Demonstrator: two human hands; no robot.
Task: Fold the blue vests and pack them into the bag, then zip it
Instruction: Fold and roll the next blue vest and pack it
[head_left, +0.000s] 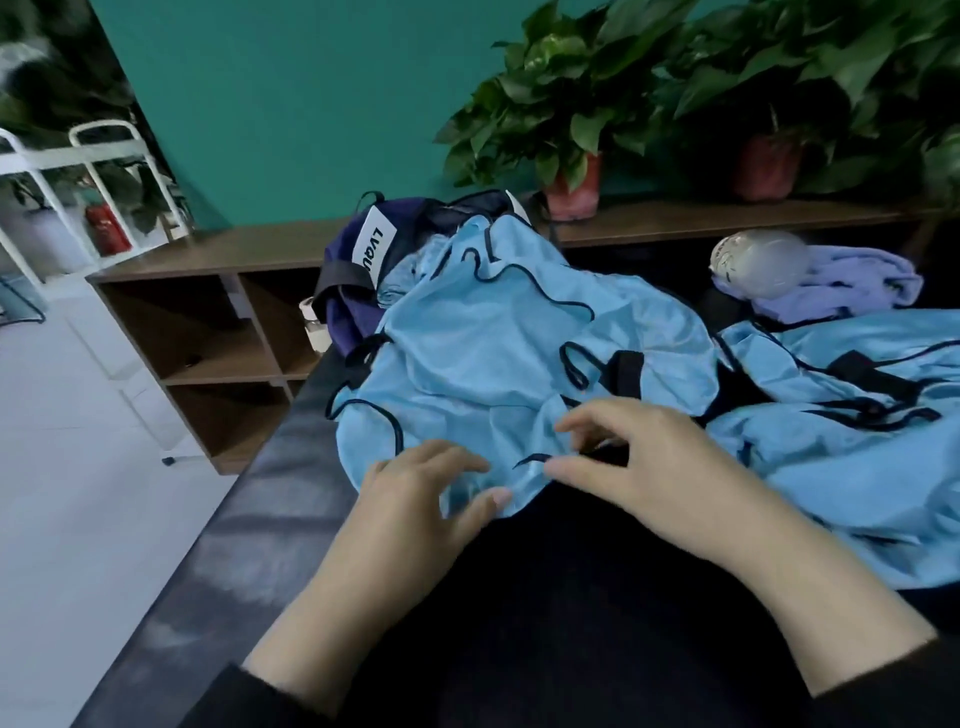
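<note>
- Dark worktop (249, 525) carries everything.
- Crumpled blue vest (483, 364) lies mid-worktop, another vest (857, 457) to its right.
- Navy bag (358, 270) sits behind them, touching the nearer vest.
- Both hands, left (415, 499) and right (649, 467), rest with loose fingers on the vest's near hem, gripping nothing.

vests (498, 353): light blue (black trim) | bag (345, 270): navy, white label | wall (291, 104): teal

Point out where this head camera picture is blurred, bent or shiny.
Head view: the pale rounded object on the lilac cloth is smeared; the potted plants are soft; the wide lens tilts the shelf unit; the nearest blue vest has a mild sheen; both hands, left hand and right hand, look fairly sharp.
</note>
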